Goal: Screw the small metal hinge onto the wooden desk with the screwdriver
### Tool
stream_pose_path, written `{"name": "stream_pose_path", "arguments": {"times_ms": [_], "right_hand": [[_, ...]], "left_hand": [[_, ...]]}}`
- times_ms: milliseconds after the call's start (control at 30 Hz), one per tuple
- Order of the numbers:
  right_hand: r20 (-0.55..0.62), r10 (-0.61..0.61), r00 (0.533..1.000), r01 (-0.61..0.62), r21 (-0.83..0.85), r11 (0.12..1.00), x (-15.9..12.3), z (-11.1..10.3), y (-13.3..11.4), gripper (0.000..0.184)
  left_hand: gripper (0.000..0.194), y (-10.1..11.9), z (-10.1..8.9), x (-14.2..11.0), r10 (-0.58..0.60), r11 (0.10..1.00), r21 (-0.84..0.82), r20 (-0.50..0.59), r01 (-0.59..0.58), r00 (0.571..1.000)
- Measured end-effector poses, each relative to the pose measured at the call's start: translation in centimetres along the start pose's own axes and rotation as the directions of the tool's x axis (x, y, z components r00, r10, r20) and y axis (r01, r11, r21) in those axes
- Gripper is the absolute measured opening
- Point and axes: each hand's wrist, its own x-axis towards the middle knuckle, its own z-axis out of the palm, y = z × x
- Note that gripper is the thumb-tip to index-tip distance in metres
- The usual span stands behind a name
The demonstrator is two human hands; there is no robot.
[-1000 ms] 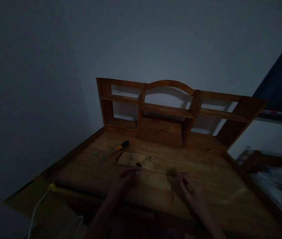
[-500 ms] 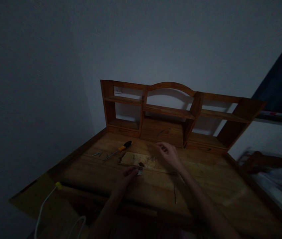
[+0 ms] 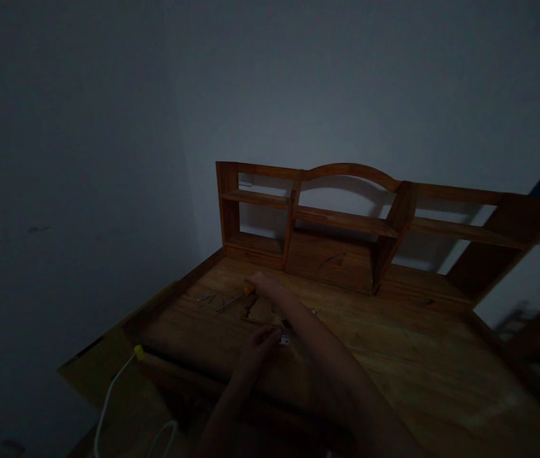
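With your left hand (image 3: 261, 341) pinching a metal piece (image 3: 284, 340) over the counter (image 3: 413, 350) and your right hand (image 3: 263, 283) at the screwdriver (image 3: 249, 291), grip too hidden to tell, that forearm (image 3: 322, 334) could jog the piece loose.

A wooden shelf unit (image 3: 346, 219) stands before a pale wall (image 3: 346, 95) with a socket (image 3: 245, 180)

"Dim here, isn't it?"

"Very: the right hand (image 3: 264, 284) looks blurred. Beyond it, the shelf (image 3: 346, 219) shadows the wall (image 3: 327, 83) softly; well right of it, the desk (image 3: 408, 343) faintly gleams."
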Motion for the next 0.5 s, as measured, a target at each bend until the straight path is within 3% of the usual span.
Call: {"name": "stream_pose_path", "arguments": {"times_ms": [133,267,400,500], "right_hand": [[0.066,0.086,0.994,-0.082,-0.051,0.995,-0.2,-0.2,0.5,0.021],[0.094,0.084,0.992,-0.085,-0.003,0.996,1.0,-0.6,0.0,0.020],[0.110,0.009,0.994,-0.024,0.133,0.991,4.2,-0.4,-2.5,0.022],[0.119,0.052,0.992,-0.076,0.205,0.976,6.0,1.0,-5.3,0.019]], "left_hand": [[0.046,-0.4,-0.1,0.4,-0.004,1.000,0.015,0.000,0.004,1.000],[0.048,-1.0,-0.4,0.7,0.004,1.000,0.029,-0.002,-0.004,1.000],[0.044,-1.4,-0.7,1.0,0.022,0.999,0.026,0.015,-0.022,1.000],[0.044,-1.2,-0.8,1.0,0.001,1.000,-0.018,0.015,-0.001,1.000]]}}
